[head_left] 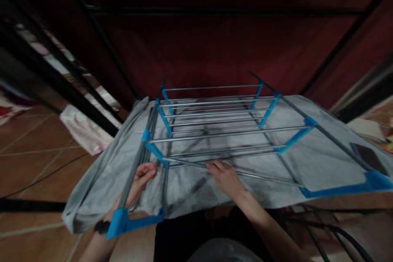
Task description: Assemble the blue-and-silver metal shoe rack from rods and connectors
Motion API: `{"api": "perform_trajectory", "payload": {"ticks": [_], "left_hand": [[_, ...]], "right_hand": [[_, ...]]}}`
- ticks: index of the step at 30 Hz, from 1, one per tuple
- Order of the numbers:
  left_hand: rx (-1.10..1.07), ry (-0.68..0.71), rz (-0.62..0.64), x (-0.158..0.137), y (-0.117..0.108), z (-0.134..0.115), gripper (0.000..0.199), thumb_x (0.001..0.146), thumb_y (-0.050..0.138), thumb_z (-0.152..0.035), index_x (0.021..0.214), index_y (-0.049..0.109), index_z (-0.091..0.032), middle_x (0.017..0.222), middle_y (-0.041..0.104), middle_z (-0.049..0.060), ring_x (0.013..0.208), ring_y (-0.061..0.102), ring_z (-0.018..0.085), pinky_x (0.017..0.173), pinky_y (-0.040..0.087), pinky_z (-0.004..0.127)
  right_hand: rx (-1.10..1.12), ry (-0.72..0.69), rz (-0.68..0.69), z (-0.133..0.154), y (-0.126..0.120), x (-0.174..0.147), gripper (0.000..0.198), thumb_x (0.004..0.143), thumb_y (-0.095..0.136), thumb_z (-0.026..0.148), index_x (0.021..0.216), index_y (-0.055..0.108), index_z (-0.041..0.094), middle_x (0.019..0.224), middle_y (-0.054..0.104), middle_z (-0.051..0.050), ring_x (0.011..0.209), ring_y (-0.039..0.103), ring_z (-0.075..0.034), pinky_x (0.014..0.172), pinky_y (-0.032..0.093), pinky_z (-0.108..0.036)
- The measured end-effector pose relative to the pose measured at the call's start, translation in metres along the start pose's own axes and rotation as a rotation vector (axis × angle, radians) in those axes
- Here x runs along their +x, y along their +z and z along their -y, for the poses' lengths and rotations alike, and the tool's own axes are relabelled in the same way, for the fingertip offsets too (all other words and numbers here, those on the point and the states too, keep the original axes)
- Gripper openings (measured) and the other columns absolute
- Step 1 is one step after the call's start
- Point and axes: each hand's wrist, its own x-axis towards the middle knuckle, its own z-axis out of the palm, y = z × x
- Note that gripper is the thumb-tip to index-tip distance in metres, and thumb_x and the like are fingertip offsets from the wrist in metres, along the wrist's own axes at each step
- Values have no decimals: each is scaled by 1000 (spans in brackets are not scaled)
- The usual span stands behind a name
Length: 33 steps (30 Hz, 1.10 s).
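Note:
A rack of grey metal tubes with blue plastic joints (294, 135) lies on a grey cloth (187, 196). My right hand (225, 178) is closed on a thin metal rod (264, 177), which runs slantwise across the near part of the rack. The rod's right end meets the blue corner piece (344, 190); its left end is near a blue joint (156, 153). Beside the left side tube (132, 176), my left hand (145, 174) has its fingers curled in, and whatever they may hold cannot be made out. Several crossbars (221, 120) span the rack farther back.
Dark metal bars (227, 11) frame a red surface (199, 49) behind the cloth. A phone-like dark object (368, 157) lies at the right. On the tiled floor (37, 151) are a striped cloth (89, 125) and a thin cable (46, 176).

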Motion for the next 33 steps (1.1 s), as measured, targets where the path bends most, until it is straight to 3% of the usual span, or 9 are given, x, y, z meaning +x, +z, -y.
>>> {"api": "perform_trajectory", "payload": {"ticks": [4,7,10,18,23,33], "left_hand": [[61,186,8,11,-6,10,47,71,91,-48,104,72,-19,107,74,5,101,66,23,89,53,32],[99,272,46,20,-8,19,50,79,85,-43,120,68,-21,130,71,8,125,63,29,106,49,39],[92,302,57,28,-4,20,56,81,83,-44,127,64,-20,140,68,11,134,59,32,113,47,43],[109,327,92,46,-1,12,53,81,82,-49,123,73,-20,130,74,10,121,68,30,109,52,43],[138,342,135,56,-5,19,49,86,79,-52,123,76,-20,123,77,10,122,67,31,115,48,47],[151,317,143,63,-9,23,52,86,79,-52,129,77,-22,132,75,10,133,63,34,122,42,49]], "right_hand": [[-39,-8,-54,-12,2,12,38,103,57,12,137,69,23,107,71,-7,92,68,-19,85,56,-32],[-55,-37,-82,-10,1,22,41,101,56,8,137,69,23,103,71,-6,90,67,-19,85,56,-32],[-67,-53,-125,-6,1,32,40,101,55,8,134,72,24,103,71,-6,88,67,-18,83,56,-33],[-101,-126,-226,-10,-1,46,34,101,61,12,131,74,23,95,70,-5,87,64,-19,83,52,-34],[-108,-151,-227,-11,-5,48,35,102,61,11,133,73,23,97,70,-6,87,63,-19,83,49,-34],[-109,-176,-227,-14,-10,58,32,104,59,14,131,73,22,98,72,-5,90,62,-19,84,45,-34]]}}
